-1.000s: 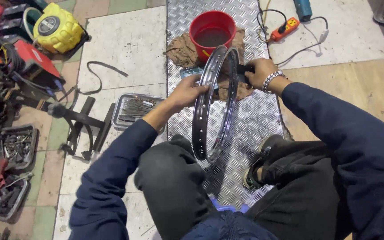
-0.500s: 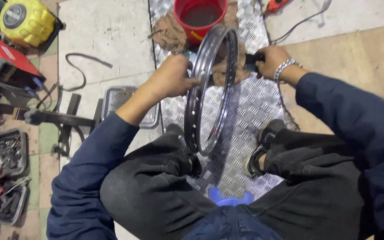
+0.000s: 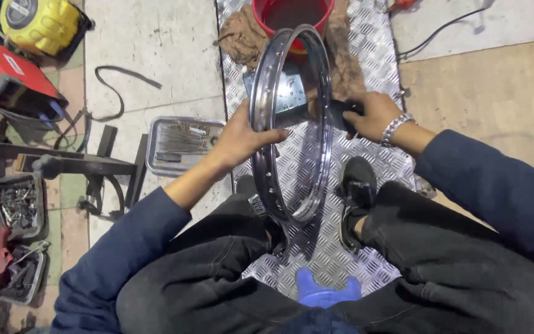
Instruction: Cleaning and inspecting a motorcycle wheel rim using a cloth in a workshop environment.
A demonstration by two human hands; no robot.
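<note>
Ribbed metal floor plate (image 3: 366, 55) is flanked by a red bucket (image 3: 292, 13), brown rag (image 3: 239, 37) and spoke tray (image 3: 180, 145). A shiny, upright wheel rim (image 3: 292, 204) is gripped by left-hand fingers (image 3: 273, 135); right-hand fingers (image 3: 356, 114) are clenched around a dark tool (image 3: 307, 113).

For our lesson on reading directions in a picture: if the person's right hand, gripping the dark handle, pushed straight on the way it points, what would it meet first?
The right hand points leftward across the upright silver metal wheel rim. It would probably meet the rim's left side, where the left hand grips, though depth is unclear.
</note>
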